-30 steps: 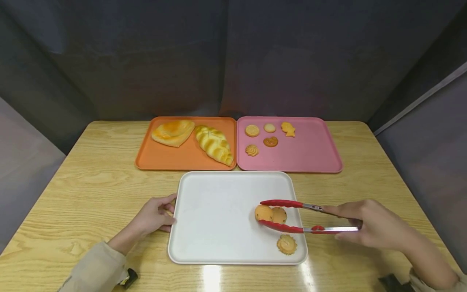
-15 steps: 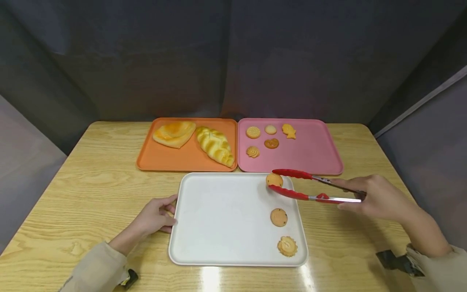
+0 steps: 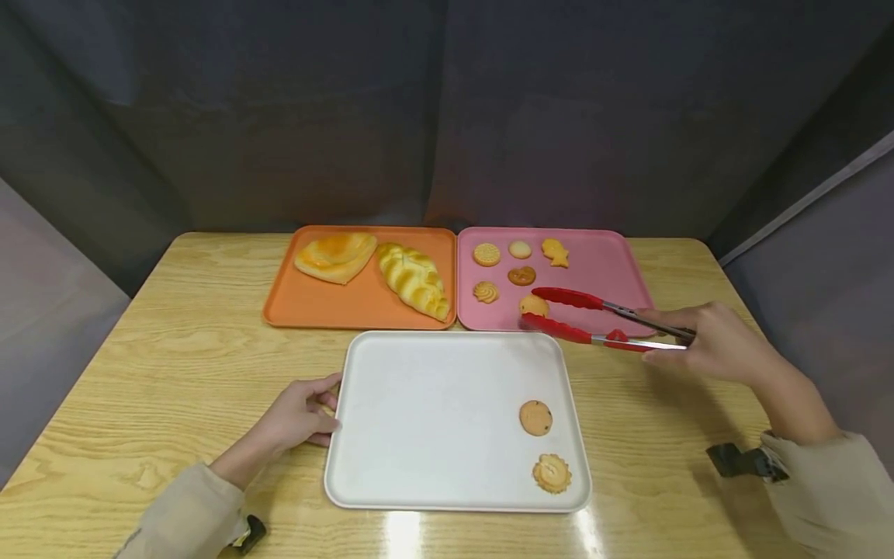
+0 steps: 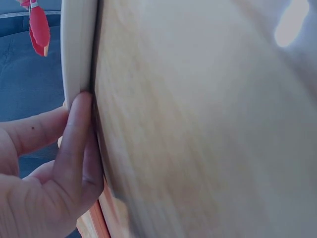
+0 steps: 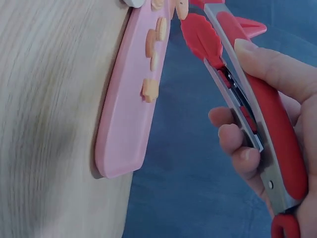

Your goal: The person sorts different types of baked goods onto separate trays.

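Observation:
My right hand [image 3: 726, 341] grips red-and-silver tongs [image 3: 569, 330], also large in the right wrist view. Between the red tips sits a round cookie [image 3: 533, 304], over the front part of the pink tray [image 3: 608, 283]. At the near left, my left hand [image 3: 296, 415] holds the left edge of the white tray [image 3: 419, 435]. The left wrist view shows the fingers [image 4: 79, 129] of that hand bent against the tray's rim. A speckled round cookie [image 3: 535, 418] and a crimped-edge cookie [image 3: 552, 473] lie at the white tray's right side.
Several small biscuits lie on the pink tray, among them a pretzel-shaped one [image 3: 521, 276] and a fish-shaped one [image 3: 556, 252]. Beside it, an orange tray [image 3: 321, 307] bears a braided loaf [image 3: 414, 281] and a flat pastry [image 3: 335, 258]. Dark curtains [image 3: 349, 116] enclose the wooden table [image 3: 174, 341].
My right hand has carried the tongs and the pinched cookie from the white tray up and away to above the pink tray. The left hand has stayed at the white tray's edge.

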The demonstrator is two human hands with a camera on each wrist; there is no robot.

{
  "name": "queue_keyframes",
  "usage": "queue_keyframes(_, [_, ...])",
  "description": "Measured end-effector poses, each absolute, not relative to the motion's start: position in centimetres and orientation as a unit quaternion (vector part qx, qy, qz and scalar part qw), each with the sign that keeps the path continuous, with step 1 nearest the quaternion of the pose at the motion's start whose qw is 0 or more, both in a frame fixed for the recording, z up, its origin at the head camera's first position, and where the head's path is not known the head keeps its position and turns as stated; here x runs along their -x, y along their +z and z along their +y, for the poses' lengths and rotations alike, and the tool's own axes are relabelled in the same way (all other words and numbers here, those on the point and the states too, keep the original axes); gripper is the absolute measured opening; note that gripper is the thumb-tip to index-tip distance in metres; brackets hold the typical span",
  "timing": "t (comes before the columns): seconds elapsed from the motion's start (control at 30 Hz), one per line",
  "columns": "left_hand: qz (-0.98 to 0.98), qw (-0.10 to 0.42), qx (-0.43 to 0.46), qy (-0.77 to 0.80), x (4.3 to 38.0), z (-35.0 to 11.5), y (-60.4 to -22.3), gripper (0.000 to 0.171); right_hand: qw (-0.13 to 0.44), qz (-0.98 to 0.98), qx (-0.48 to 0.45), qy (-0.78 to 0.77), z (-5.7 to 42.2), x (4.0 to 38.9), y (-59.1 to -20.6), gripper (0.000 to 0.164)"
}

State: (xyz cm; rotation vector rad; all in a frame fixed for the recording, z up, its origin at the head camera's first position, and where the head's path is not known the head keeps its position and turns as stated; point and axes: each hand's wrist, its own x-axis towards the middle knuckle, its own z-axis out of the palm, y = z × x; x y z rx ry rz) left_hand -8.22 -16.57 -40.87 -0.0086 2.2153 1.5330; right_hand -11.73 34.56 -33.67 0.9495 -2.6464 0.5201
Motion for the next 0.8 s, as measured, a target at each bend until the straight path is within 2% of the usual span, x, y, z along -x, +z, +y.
queue_keyframes(0.47, [0.803, 0.219, -0.002, 0.555, 8.2, -16.6, -41.0, 0.071, 0.073, -0.951, -0.247, 0.17, 33.8, 13.9, -35.6, 0.053])
queue_keyframes(0.63, [0.802, 0.219, -0.003, 0.555, 8.3, -16.6, -41.1, 0.071, 0.068, -0.951, -0.243, 0.177, 33.8, 14.1, -36.0, 0.054])
queue_keyframes(0.8, [0.804, 0.218, -0.002, 0.554, 8.3, -16.6, -41.1, 0.071, 0.086, -0.945, -0.258, 0.18, 34.2, 13.6, -35.7, 0.056])
